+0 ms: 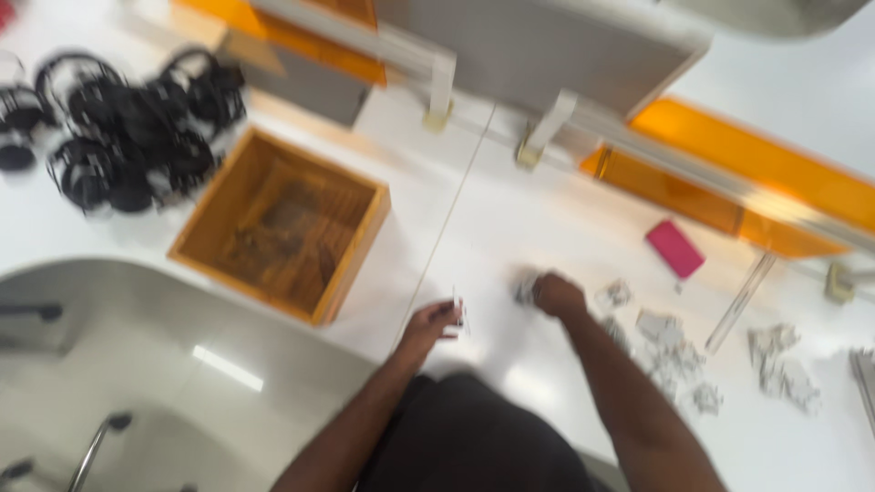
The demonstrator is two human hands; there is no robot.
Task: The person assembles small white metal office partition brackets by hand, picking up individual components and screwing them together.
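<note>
The picture is blurred by motion. My left hand (430, 324) rests on the white table (547, 210) near its front edge and pinches a small pale piece (457, 307) between its fingertips. My right hand (558, 294) is closed over a small grey-white piece (525, 285) a little to the right. Several more small grey-white pieces (670, 351) lie scattered on the table to the right of my right arm.
An open wooden box (278, 225) stands left of my hands. A heap of black headsets (128, 128) lies at far left. A pink flat object (674, 248) lies at the right, with orange panels (756, 164) and a grey divider (547, 46) behind.
</note>
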